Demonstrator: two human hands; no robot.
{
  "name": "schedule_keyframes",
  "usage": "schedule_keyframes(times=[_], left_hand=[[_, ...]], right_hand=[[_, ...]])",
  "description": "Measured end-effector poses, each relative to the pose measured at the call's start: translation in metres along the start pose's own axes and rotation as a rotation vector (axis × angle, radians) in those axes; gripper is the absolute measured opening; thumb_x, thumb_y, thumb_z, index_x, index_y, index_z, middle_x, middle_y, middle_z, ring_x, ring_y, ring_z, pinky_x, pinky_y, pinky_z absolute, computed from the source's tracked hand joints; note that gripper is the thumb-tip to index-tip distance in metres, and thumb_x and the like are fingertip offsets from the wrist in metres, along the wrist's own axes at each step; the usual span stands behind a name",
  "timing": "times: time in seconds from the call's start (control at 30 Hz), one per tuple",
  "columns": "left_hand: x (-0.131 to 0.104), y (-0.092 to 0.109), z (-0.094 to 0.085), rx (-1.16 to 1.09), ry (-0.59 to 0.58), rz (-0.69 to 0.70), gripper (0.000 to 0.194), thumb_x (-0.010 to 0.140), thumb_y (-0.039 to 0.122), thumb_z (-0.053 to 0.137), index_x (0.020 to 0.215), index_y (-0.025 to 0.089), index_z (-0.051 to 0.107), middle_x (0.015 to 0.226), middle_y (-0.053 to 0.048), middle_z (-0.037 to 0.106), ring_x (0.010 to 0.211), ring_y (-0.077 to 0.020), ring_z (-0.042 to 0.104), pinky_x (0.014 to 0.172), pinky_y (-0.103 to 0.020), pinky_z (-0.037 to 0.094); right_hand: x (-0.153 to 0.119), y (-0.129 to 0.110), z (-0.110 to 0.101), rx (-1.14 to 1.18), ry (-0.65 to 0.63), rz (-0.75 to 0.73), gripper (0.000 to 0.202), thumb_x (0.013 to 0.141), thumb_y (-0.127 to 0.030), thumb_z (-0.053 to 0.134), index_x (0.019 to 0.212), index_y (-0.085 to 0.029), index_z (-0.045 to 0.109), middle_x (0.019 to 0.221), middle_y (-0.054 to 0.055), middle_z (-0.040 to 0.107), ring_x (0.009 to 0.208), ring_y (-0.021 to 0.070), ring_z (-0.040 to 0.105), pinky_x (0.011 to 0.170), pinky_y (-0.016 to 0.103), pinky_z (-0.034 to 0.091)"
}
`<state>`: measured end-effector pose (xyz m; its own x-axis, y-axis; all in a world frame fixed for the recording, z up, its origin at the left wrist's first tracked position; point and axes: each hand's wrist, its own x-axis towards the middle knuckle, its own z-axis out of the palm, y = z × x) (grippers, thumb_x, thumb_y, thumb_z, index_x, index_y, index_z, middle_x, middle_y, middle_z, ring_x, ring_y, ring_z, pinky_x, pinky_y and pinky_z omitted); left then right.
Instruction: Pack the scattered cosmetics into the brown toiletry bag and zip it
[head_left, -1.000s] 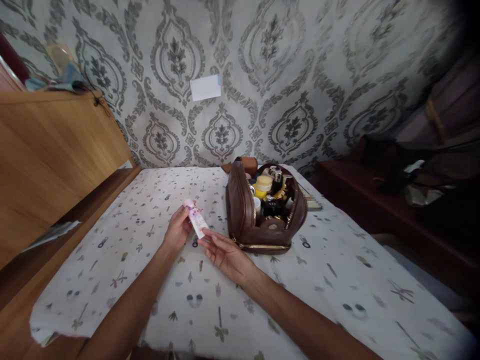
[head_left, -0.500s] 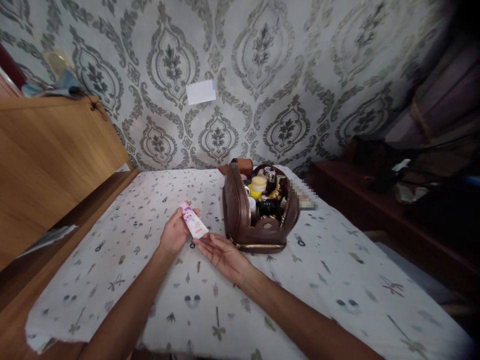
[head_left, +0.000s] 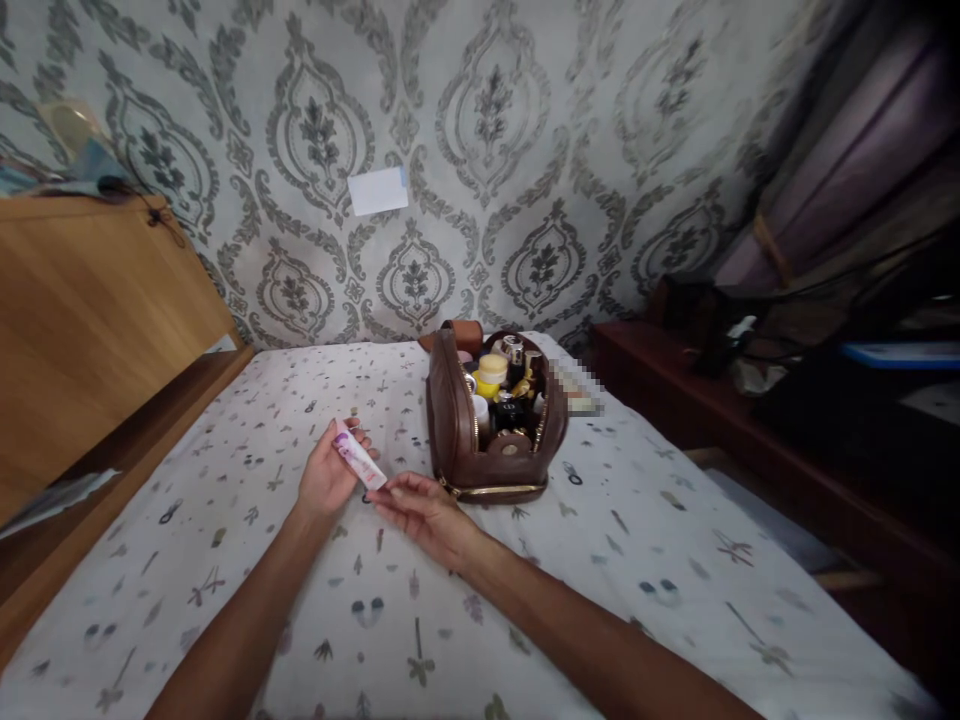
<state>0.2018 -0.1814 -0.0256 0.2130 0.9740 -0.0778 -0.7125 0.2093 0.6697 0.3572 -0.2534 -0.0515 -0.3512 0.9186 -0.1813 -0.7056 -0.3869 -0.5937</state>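
A small pink and white squeeze tube (head_left: 360,456) with a purple print slants between my two hands, above the patterned sheet. My left hand (head_left: 328,472) closes around its upper end. At the lower, flat end, the fingertips of my right hand (head_left: 420,515) pinch the tube's edge. To the right of my hands stands a brown leather cosmetic bag (head_left: 491,470), unzipped at the top. Packed inside are several items, among them a yellow jar (head_left: 492,372) with a pale lid, a black box (head_left: 508,413) and a white-capped container (head_left: 480,412).
The white printed sheet (head_left: 420,640) spreads under everything. Behind the bag lies a brown leather item (head_left: 463,333). A wooden panel (head_left: 105,330) rises on the left; a dark red ledge (head_left: 637,360) with clutter runs along the right. Patterned wallpaper (head_left: 487,130) covers the back wall.
My view has turned slightly right, so the scene sits further left. The tube has tilted a little in my hands, its printed face showing narrower. Both hands keep hold of it.
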Motion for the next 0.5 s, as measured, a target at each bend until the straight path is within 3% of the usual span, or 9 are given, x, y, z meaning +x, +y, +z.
schedule_keyframes(times=[0.17,0.3,0.5], left_hand=[[-0.008,-0.003,0.012,0.005,0.000,-0.037,0.025,0.093,0.031,0.053,0.088,0.012,0.068,0.073,-0.005,0.058,0.068,-0.0167,0.059,0.068,-0.031,0.054],[-0.013,-0.007,0.015,0.070,-0.050,-0.061,0.020,0.090,0.032,0.059,0.091,0.014,0.067,0.079,-0.006,0.061,0.076,-0.0187,0.062,0.072,-0.032,0.056],[-0.020,-0.007,0.017,0.305,-0.182,-0.092,0.040,0.084,0.051,0.067,0.107,0.019,0.066,0.088,-0.007,0.067,0.071,-0.0213,0.063,0.061,-0.032,0.054]], right_hand=[[-0.004,0.005,0.003,-0.104,-0.037,-0.035,0.046,0.055,-0.035,0.093,0.076,-0.016,0.057,0.080,0.002,0.072,0.082,0.0181,0.074,0.079,0.027,0.055],[-0.003,0.010,0.001,-0.221,-0.046,-0.160,0.051,0.057,-0.047,0.090,0.078,-0.018,0.053,0.079,-0.002,0.068,0.072,0.0157,0.073,0.069,0.024,0.055],[-0.008,0.006,0.007,-0.423,-0.011,-0.274,0.057,0.069,-0.070,0.072,0.090,-0.020,0.052,0.068,-0.005,0.060,0.051,0.0131,0.065,0.047,0.022,0.049]])
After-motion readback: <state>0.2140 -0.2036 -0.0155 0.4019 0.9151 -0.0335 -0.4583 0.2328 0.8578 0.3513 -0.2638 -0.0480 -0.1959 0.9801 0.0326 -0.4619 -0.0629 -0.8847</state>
